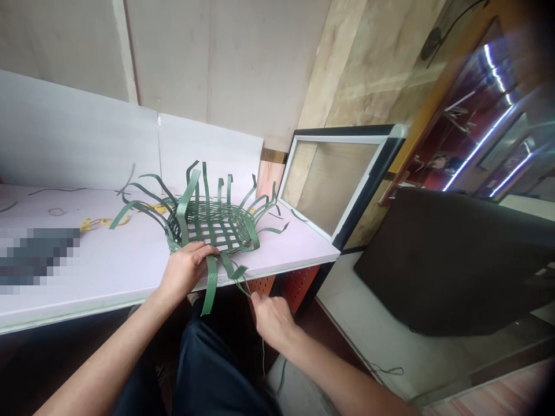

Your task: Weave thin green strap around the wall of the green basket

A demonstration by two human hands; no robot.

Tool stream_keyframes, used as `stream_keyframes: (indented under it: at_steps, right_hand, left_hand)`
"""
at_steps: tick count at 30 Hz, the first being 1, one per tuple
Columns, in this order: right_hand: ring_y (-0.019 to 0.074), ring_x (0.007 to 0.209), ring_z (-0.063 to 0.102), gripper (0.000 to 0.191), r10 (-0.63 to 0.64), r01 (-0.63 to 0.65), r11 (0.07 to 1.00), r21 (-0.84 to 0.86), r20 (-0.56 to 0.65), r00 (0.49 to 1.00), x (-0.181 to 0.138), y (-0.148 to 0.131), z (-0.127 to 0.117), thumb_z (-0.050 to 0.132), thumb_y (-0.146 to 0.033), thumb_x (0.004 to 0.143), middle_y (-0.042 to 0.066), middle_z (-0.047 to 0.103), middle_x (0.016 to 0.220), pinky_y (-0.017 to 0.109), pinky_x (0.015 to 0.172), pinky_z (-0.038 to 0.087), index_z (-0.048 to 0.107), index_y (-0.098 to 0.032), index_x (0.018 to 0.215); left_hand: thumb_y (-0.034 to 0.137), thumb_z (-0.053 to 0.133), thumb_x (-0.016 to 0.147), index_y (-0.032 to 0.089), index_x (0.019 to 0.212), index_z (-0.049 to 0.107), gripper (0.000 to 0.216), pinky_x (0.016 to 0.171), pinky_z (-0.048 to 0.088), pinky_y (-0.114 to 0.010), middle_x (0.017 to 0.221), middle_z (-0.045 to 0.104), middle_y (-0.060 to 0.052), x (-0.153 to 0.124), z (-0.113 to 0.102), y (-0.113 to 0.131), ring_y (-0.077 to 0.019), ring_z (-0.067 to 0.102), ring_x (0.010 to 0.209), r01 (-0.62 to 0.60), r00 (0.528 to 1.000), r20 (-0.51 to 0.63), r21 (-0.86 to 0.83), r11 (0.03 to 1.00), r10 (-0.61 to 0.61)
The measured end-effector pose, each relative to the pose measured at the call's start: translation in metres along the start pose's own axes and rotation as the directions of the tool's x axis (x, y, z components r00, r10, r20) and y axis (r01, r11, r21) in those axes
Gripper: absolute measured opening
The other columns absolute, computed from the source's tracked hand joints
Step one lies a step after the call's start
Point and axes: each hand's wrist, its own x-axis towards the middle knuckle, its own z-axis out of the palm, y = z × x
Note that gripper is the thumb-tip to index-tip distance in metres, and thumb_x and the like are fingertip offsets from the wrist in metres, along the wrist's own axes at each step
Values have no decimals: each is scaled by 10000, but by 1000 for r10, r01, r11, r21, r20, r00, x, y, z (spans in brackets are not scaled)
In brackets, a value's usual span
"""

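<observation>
A partly woven green basket (212, 228) rests on the pale table, its base an open lattice of flat straps. Loose strap ends fan up and outward all around its rim. My left hand (188, 266) grips the basket's near edge, fingers over the rim; one wide strap (210, 289) hangs down beside it past the table edge. My right hand (273, 318) is below and right of the basket, in front of the table, closed on a thin green weaving strand (243, 283). That strand runs up to the near rim, and a length dangles under the hand.
On the white table (121, 277) lie yellow links (104, 222) and cut green scraps. A dark-edged frame (333, 185) leans at the table's right end. Further right stands a large dark covered object (459, 266). A pixelated dark patch covers something at left.
</observation>
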Motion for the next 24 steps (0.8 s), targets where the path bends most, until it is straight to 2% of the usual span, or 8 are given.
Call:
stream_keyframes:
  at_steps: [3,6,10,15,16,18,21,24]
  right_hand:
    - [238,711,721,297,-145,144,987,69,7,989,-16,-27,2,517,-35,777,86,729,791,275,608,470,596,-131,1047]
    - [244,664,714,267,-253,249,961,119,13,967,-20,-37,3,536,-53,752,76,716,736,279,582,463,582,-132,1003]
    - [245,693,719,286,-221,216,973,85,51,974,-3,-32,13,536,-49,751,95,723,752,280,591,462,582,-118,1025]
    - [215,697,700,172,-237,234,969,78,32,971,6,-24,18,513,-92,841,80,711,773,281,612,453,599,-133,984]
    - [202,711,689,126,-253,253,963,92,-14,967,5,-23,15,495,-137,889,70,701,786,281,632,454,608,-148,942]
    - [185,793,653,208,-240,266,955,129,-189,952,6,-20,8,442,-229,967,62,673,852,285,704,456,619,-168,876]
    - [186,931,573,200,-83,186,964,188,-453,888,22,-15,-3,440,-236,982,70,619,987,297,825,440,628,-175,947]
    - [198,975,527,136,12,96,975,202,-477,879,49,-15,-6,495,-213,950,68,585,1043,321,866,428,610,-187,1019]
  left_hand:
    - [174,502,874,221,928,687,198,721,451,-258,918,704,-27,3,-2,0,-186,640,862,22,1000,0,-52,998,-22]
    - [227,500,891,221,906,678,179,732,454,-268,901,693,-25,5,-6,1,-190,634,863,38,999,23,-73,997,-37]
    - [349,515,911,212,913,661,201,750,453,-281,884,669,-32,4,-11,4,-194,616,851,14,997,80,-91,996,-6]
    - [390,521,924,193,854,644,242,713,437,-282,856,661,-41,3,-6,7,-196,600,829,33,999,21,-63,997,-32]
    - [384,526,923,193,844,641,236,711,434,-282,847,661,-40,4,-5,6,-196,599,824,32,999,18,-61,998,-31]
    - [370,544,913,196,832,637,213,709,431,-280,827,659,-35,4,-3,5,-192,599,810,25,999,29,-72,997,-23]
    - [354,566,899,200,834,636,181,709,429,-278,820,657,-29,5,-4,5,-190,602,805,27,999,42,-89,996,-23]
    - [349,570,895,203,840,637,170,710,431,-277,822,653,-29,5,-4,5,-187,605,807,41,998,44,-97,994,-37]
